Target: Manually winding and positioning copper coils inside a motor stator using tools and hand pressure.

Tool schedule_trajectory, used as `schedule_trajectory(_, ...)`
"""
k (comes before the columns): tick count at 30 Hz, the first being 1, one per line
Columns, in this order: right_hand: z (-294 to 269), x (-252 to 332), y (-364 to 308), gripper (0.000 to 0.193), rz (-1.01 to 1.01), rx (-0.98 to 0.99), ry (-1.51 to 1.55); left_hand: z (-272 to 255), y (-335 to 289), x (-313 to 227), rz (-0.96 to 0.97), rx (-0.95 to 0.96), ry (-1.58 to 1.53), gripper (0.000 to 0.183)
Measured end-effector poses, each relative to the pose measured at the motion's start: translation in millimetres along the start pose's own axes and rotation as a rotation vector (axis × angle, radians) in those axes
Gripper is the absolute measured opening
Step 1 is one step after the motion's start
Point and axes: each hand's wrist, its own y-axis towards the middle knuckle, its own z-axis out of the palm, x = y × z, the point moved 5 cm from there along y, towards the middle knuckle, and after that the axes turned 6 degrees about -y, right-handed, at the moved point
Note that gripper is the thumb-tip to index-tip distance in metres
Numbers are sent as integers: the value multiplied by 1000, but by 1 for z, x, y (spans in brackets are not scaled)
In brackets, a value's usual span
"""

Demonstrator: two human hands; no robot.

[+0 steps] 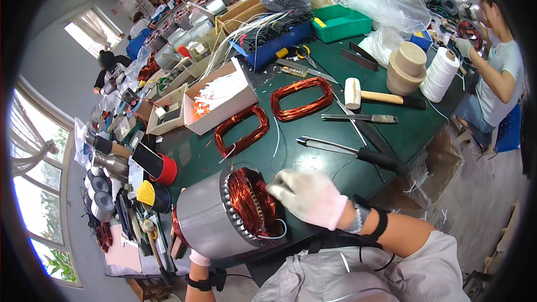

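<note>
A grey cylindrical motor stator (210, 218) lies on its side at the table's near edge. Copper windings (246, 196) bulge from its right end, where white slot liners ring the core and a white lead (279, 232) loops out. My right hand (307, 193), in a white glove with a pink cuff, is closed with its fingertips at the right edge of the windings. Of my left hand (199, 258), only the glove cuff shows below the stator; its fingers are hidden. Beyond the stator lie two bound copper coils, one left (241, 131) and one right (302, 99).
On the green table (319, 159) lie a white-headed mallet (353, 94), a black-handled tool (375, 158) and a file-like tool (361, 118). A box of white strips (221, 98) and a green bin (342, 22) stand behind. A thread cone (439, 75) stands right, near a seated co-worker (503, 72).
</note>
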Motion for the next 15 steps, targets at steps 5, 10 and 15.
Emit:
schedule_trajectory(5, 59, 0, 11, 32, 7, 57, -94, 24, -26, 24, -6, 29, -89, 55)
schedule_trajectory(10, 66, -16, 15, 21, -123, 21, -83, 49, -54, 48, -46, 32, -211, 56)
schedule_trajectory(15, 70, -19, 46, 25, -55, -52, 47, 63, 5, 40, -62, -75, -293, 56)
